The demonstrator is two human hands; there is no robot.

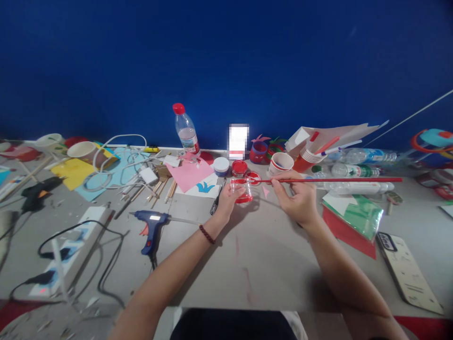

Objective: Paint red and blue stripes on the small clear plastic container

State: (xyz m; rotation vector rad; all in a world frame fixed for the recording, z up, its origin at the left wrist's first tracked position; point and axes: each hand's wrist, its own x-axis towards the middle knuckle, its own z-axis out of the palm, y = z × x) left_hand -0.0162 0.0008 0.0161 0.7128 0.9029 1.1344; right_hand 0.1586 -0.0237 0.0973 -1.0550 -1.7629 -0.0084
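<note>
Near the middle of the table my left hand point(228, 203) is closed round a small clear plastic piece point(244, 194) partly coated in red paint. To its right, my right hand point(295, 197) pinches a long red paintbrush point(347, 180), held almost level with its tip pointing left, by the plastic piece. Whether the bristles touch the plastic is too small to tell. Just behind my hands are an open red paint jar point(239, 167), a red-stained lid point(253, 177) and a jar with a white lid point(221, 165). A paper cup point(281, 163) stands behind my right hand.
A blue glue gun point(153, 229) and a power strip point(76, 248) with cables lie left. Behind are a red-capped bottle point(186, 132) and pink paper point(191, 174). Right are plastic bottles point(357, 170), green sheets point(357, 215) and a phone point(408, 271).
</note>
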